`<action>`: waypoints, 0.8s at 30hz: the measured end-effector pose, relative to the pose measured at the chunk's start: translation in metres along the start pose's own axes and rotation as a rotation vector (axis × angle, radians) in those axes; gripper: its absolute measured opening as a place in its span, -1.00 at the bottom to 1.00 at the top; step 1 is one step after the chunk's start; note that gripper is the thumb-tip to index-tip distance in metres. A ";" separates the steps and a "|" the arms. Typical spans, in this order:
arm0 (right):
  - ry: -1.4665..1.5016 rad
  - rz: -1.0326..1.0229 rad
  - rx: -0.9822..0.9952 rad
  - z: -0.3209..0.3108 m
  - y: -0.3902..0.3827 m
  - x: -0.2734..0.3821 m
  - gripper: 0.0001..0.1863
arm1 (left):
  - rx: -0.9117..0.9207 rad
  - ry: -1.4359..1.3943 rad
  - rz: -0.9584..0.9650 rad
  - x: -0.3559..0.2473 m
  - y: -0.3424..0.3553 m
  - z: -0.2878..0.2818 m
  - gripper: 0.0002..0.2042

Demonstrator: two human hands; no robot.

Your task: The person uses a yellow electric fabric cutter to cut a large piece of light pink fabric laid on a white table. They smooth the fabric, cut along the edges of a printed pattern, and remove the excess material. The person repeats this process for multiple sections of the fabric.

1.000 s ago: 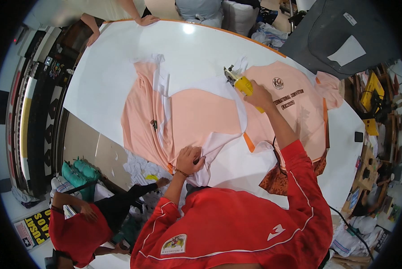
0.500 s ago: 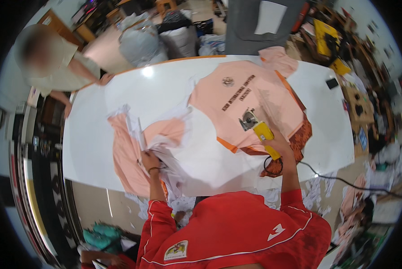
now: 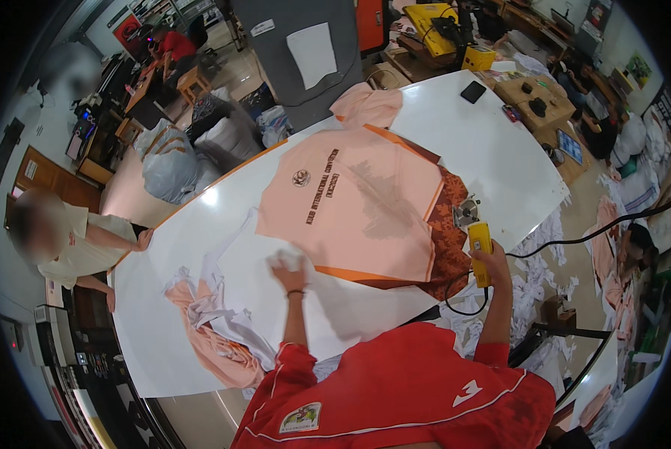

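My right hand [image 3: 491, 260] grips a yellow electric rotary cutter [image 3: 480, 251], its round metal blade head raised at the right of a stack of peach printed garment pieces [image 3: 373, 209] with orange edges and a rust patterned layer [image 3: 448, 249]. A black cord loops from the cutter. My left hand [image 3: 287, 273] is smeared by motion beside the stack's lower-left corner; whether it holds anything is unclear. A crumpled heap of peach and white fabric [image 3: 208, 329] lies to its left on the white table [image 3: 145, 352].
A co-worker [image 3: 74, 239] in cream stands at the table's left. A phone [image 3: 473, 92] and loose peach fabric [image 3: 365, 105] lie toward the back. Behind are a grey board [image 3: 276, 75] and bags [image 3: 163, 168]. Scraps [image 3: 545, 292] cover floor at right; other workers [image 3: 601, 127] are beyond.
My right hand has carried the cutter off the printed pieces to their right. My left hand has left the crumpled fabric and moved rightward. The view has turned, showing more of the room.
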State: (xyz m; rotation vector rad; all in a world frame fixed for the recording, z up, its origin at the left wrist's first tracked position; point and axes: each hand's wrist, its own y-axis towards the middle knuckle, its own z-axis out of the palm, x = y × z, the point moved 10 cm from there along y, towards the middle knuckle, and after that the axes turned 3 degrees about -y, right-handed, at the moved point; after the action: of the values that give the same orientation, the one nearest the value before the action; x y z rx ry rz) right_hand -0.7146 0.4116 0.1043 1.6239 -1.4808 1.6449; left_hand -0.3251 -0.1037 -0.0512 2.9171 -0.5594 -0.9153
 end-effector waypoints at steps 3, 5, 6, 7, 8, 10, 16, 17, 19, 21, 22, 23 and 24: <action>0.049 0.037 -0.041 -0.021 0.004 -0.016 -0.55 | 0.421 0.098 0.292 -0.163 -0.057 0.083 0.16; 0.059 0.054 -0.068 -0.036 0.008 -0.027 -0.53 | 0.602 0.149 0.315 -0.242 -0.093 0.074 0.12; 0.063 0.054 -0.067 -0.040 0.014 -0.030 -0.53 | 0.627 0.117 0.337 -0.264 -0.100 0.070 0.06; 0.067 0.056 -0.085 -0.046 0.019 -0.034 -0.52 | 0.655 0.084 0.361 -0.280 -0.102 0.072 -0.01; 0.070 0.058 -0.104 -0.053 0.023 -0.038 -0.52 | 0.712 0.155 0.342 -0.275 -0.097 0.099 -0.13; 0.060 0.052 -0.132 -0.065 0.035 -0.036 -0.51 | 0.738 0.191 0.332 -0.259 -0.068 0.141 -0.47; 0.003 0.094 -0.169 -0.110 0.059 -0.050 -0.50 | 0.315 -0.460 0.001 -0.321 0.094 0.091 -0.77; -0.016 0.104 -0.163 -0.114 0.066 -0.053 -0.50 | 0.161 -0.492 0.093 -0.353 0.120 0.059 -0.78; -0.006 0.121 -0.171 -0.117 0.078 -0.061 -0.51 | -0.079 -0.621 0.183 -0.400 0.158 0.004 -0.78; 0.056 0.122 -0.188 -0.111 0.096 -0.067 -0.53 | -0.155 -0.864 0.110 -0.405 0.210 -0.031 -0.77; 0.061 0.122 -0.189 -0.108 0.107 -0.072 -0.53 | -0.309 -0.907 0.308 -0.418 0.228 -0.070 -0.77; 0.069 0.131 -0.214 -0.109 0.114 -0.083 -0.53 | -0.388 -0.811 0.230 -0.433 0.233 -0.100 -0.77; 0.073 0.128 -0.206 -0.100 0.125 -0.086 -0.53 | -0.416 -1.041 0.316 -0.419 0.257 -0.132 -0.75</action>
State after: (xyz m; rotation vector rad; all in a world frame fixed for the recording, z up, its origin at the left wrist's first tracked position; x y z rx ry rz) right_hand -0.8462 0.4842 0.0019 1.3707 -1.6848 1.5414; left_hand -0.6549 -0.2082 0.3228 1.7459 -0.6906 -2.1215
